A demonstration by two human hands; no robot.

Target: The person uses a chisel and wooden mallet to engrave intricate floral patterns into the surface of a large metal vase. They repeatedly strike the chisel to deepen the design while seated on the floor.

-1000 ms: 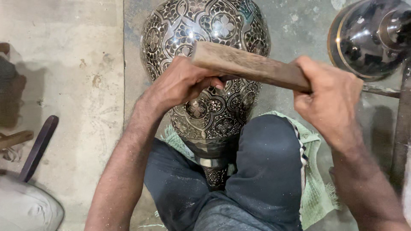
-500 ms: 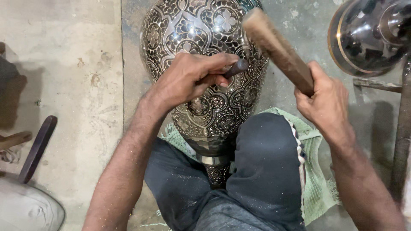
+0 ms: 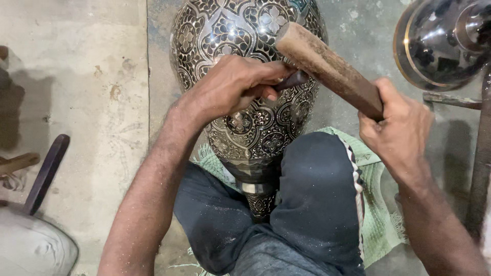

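1. At the far left a dark curved bar [image 3: 45, 174] lies on the floor [image 3: 92, 102], well apart from the work; it plays no part in any risk here.
2. The left hand [image 3: 232, 87] is clamped on a small dark chisel [image 3: 292, 80], tip against the patterned vase [image 3: 245, 30], which lies tilted on the floor in the middle, its neck wedged between the person's knees [image 3: 317, 189]. If the grip loosens, the tip could skid and scratch the engraved pattern.
3. The right hand [image 3: 401, 128] is closed around a wooden mallet [image 3: 327, 66], whose head hangs just above the chisel's end. A blow off line could land on the left knuckles, or dent the vase wall.
4. The vase rests on a green cloth [image 3: 378, 204]; a hard blow could roll it out from between the knees.
5. At the far right sits a dark shiny bowl [image 3: 440, 41], near the mallet's swing.
6. Against the picture from half a second ago, the mallet head is lower and closer to the chisel; a second ago it lay nearly level across the vase.
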